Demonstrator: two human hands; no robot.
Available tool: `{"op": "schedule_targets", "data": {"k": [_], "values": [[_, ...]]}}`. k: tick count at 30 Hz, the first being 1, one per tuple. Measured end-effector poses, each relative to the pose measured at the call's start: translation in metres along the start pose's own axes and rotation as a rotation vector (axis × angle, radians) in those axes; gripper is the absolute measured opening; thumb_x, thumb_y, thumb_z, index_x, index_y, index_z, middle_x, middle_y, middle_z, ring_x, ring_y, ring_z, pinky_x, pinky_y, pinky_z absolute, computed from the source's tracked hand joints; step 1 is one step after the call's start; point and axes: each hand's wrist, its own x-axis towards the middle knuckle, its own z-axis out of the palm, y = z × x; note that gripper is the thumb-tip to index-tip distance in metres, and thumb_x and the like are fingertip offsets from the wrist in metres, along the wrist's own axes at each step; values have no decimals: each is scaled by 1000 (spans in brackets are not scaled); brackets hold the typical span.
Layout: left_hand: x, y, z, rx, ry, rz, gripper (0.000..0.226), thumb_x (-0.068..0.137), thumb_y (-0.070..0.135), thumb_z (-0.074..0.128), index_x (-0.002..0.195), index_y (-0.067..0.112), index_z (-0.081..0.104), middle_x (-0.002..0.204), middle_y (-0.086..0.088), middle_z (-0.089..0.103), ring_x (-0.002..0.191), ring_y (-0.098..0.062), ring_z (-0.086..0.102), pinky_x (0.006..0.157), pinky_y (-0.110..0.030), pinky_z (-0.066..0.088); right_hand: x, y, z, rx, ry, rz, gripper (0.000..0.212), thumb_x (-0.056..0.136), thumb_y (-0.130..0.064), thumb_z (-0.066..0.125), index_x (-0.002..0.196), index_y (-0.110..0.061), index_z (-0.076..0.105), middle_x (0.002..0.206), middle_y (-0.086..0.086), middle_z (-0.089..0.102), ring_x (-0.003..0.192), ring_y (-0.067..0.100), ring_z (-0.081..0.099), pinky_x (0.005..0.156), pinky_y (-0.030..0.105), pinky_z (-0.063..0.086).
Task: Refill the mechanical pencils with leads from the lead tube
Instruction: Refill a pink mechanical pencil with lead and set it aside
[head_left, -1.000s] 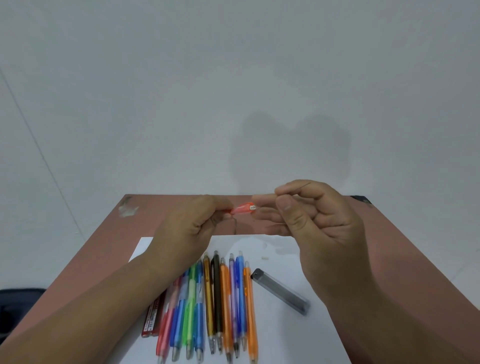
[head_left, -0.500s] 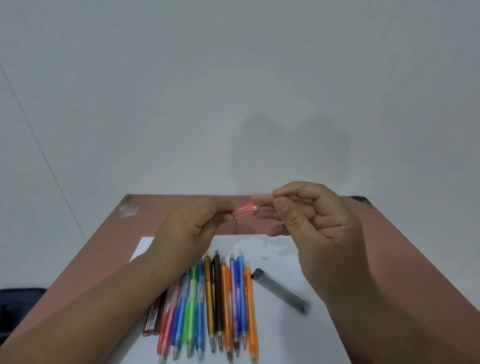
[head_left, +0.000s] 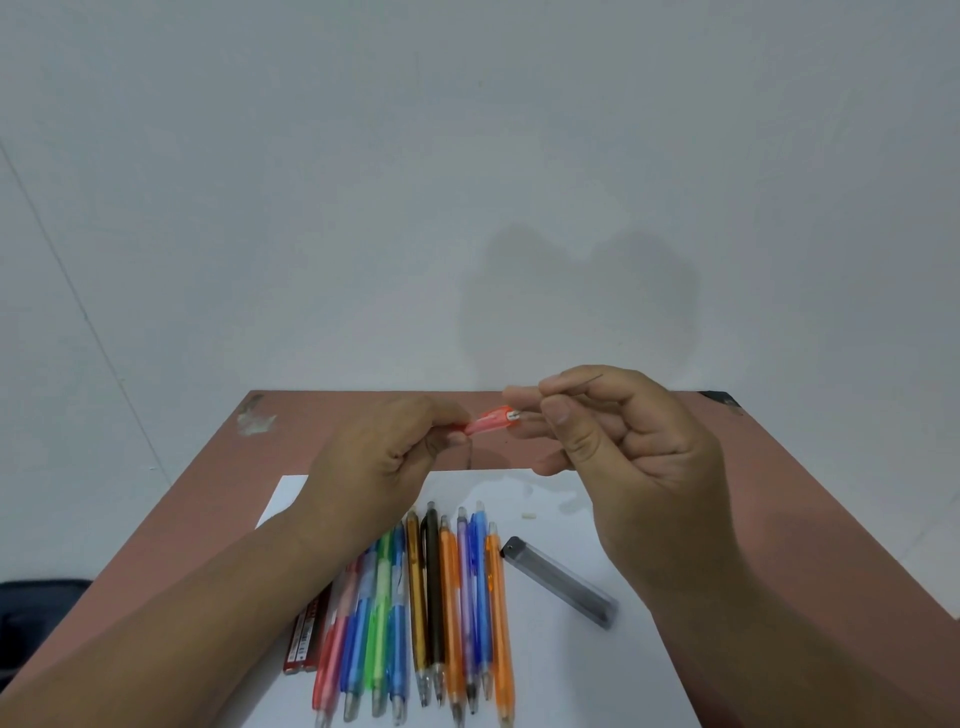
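Red translucent plastic marks the mechanical pencil (head_left: 491, 421) that our left hand (head_left: 379, 462) has closed around, holding it raised over the table (head_left: 218, 499) with its open rear end pointing right, toward our other hand. Our right hand (head_left: 628, 457) is curled, thumb and forefinger pinched on a thin dark lead (head_left: 589, 379) whose far end pokes out above the knuckles; the near end sits right at the pencil's opening, though we cannot tell whether it has entered yet. To do this well, we judge that we should keep the barrel still and in line with the lead, pinch close to the tip so it cannot bow, and feed it in with light pressure, since such a lead probably snaps under any sideways load. Tilting the opening slightly upward should let the lead slide down by itself once started. Below, the other pencils (head_left: 431, 603) lie side by side on the white sheet (head_left: 561, 670), the grey lead tube (head_left: 558, 581) just beside them to the right, and red lead cases (head_left: 306, 639) at the left.
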Motion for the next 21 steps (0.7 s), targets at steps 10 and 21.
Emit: {"op": "schedule_targets", "data": {"k": [10,21], "values": [[-1,0,2,-9,-7,-1,15,96,33,49,109,34,56,95,20,59,85,-3,58,71,-15,48,0,2,-1,-12,-1,-9,14,93,-16,61,102,-19,71,99,-4,78,89,21,76,67,26,60],[-2,0,2,-7,-49,-28,15,96,37,48,109,37,55,95,24,58,87,1,57,71,-9,47,-1,11,-3,-159,24,-44,19,89,-9,72,107,-14,77,98,-7,78,92,17,75,79,25,60]]}}
